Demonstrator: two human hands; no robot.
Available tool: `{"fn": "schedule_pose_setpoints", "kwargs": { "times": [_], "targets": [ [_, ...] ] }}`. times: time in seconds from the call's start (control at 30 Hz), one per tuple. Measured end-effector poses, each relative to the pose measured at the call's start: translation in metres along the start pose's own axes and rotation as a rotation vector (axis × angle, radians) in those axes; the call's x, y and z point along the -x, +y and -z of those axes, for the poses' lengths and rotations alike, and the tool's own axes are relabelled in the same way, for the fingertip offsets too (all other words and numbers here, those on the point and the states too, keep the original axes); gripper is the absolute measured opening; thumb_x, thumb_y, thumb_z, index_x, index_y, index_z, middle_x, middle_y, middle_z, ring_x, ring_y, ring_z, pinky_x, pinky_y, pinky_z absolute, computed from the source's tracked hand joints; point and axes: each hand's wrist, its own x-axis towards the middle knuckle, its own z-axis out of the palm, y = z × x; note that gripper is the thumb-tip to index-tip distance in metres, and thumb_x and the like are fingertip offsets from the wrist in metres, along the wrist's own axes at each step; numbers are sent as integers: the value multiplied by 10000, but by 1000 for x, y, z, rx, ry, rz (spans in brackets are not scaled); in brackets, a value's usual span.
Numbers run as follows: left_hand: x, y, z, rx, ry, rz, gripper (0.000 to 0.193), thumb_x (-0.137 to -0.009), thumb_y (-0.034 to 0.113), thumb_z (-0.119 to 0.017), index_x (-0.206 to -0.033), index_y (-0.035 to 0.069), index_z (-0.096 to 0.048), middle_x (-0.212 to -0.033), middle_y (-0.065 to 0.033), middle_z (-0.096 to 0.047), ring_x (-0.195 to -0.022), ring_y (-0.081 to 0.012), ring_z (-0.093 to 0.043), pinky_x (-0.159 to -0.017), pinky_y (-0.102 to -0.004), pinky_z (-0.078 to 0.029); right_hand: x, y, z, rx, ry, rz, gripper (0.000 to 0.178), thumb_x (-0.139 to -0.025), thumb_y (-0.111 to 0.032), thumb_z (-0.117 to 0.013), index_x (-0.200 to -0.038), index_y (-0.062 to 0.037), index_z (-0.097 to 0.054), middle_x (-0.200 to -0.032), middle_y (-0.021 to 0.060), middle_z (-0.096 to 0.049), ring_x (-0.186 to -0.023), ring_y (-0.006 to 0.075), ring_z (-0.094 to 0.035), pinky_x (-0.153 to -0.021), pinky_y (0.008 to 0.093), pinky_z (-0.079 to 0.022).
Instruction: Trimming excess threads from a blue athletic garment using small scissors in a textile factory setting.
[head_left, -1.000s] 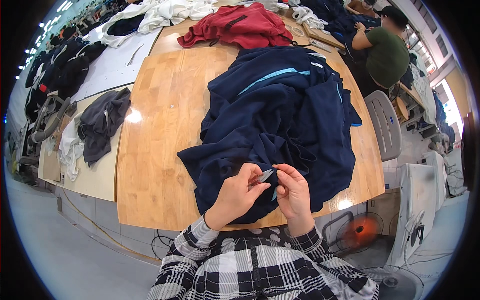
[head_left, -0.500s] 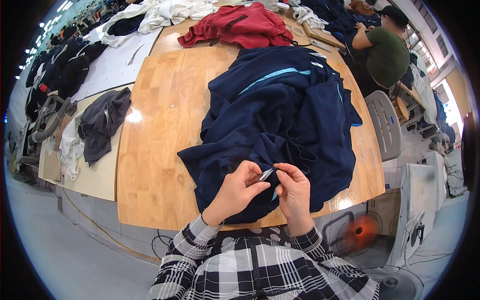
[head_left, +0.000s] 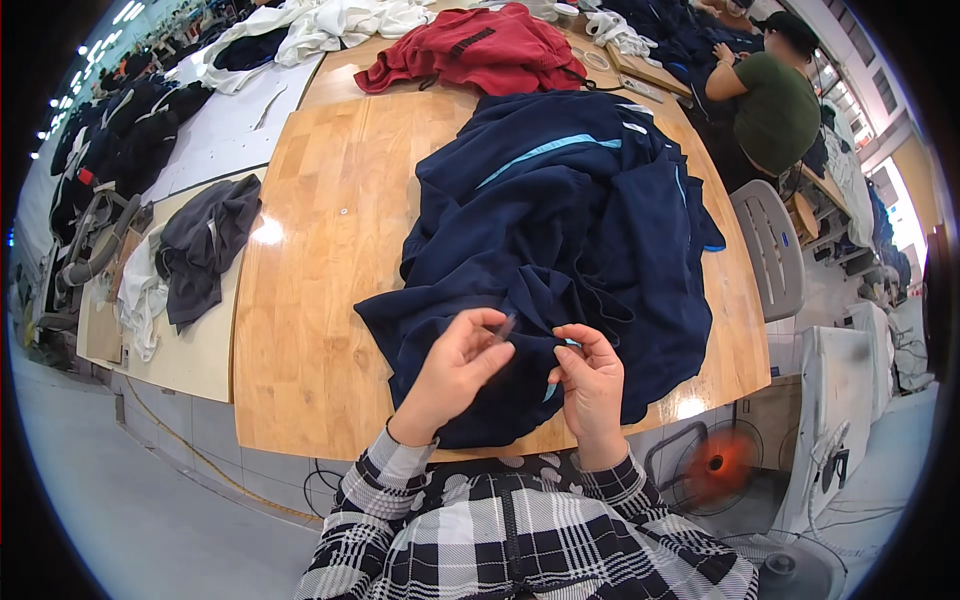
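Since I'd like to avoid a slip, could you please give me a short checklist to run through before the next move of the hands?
1. Small snips in the left hand: ok.
2. Snips' blades open or shut: cannot tell, they are blurred.
3. Right hand on the cloth: ok, finger and thumb pinch the navy garment near its close end.
4. Snips away from the right fingers: ok, a gap shows between them.
5. Navy garment lying flat: not ok, it is rumpled in folds.
6. Red garment away from the hands: ok, it lies beyond the navy one.
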Motion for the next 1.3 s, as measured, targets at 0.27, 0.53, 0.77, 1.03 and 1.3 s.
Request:
{"fn": "schedule_pose_setpoints", "kwargs": {
  "times": [0.27,0.53,0.77,1.03,1.3],
  "targets": [
    [-20,13,-2,-324,-65,79,385,-892,170,-657,-1205,-21,-540,-788,17,-572,-610,-34,-484,-540,-176,-377,4,-5,-7,1058,-497,943,219,-663,116,-605,-806,-49,-628,-884,77,-664,-753,212,-614,-649,293,-517],
    [-6,-16,16,113,95,95,515,-839,-21,-616,-1330,54,-477,-782,24,-503,-517,-33,-438,-442,-169,-362,30,12,-8,1110,-556,882,188,-624,51,-658,-767,-70,-671,-874,44,-670,-915,269,-628,-773,322,-524],
    [26,-21,14,273,208,6,527,-863,-35,-610,-1358,49,-451,-928,10,-577,-543,-28,-447,-463,-162,-368,42,33,8,86,-341,-509,279,-946,-194,-569,-1138,8,-588,-1023,129,-658,-927,216,-647,-821,336,-526],
    [29,-30,6,537,457,29,443,-861,-22,-617,-1284,48,-506,-838,-21,-574,-516,-76,-496,-447,-199,-387,15,19,-7,-445,-20,-467,413,-1011,-346,-409,-1223,-14,-535,-1185,135,-631,-1106,249,-607,-1020,430,-437],
    [27,-40,6,799,531,96,271,-864,-3,-613,-1107,72,-519,-833,-53,-589,-542,-103,-497,-438,-205,-385,14,22,4,-644,-11,-527,430,-1013,-340,-405,-1242,8,-512,-1237,161,-599,-1181,280,-564,-1070,442,-397]
  ]
}}
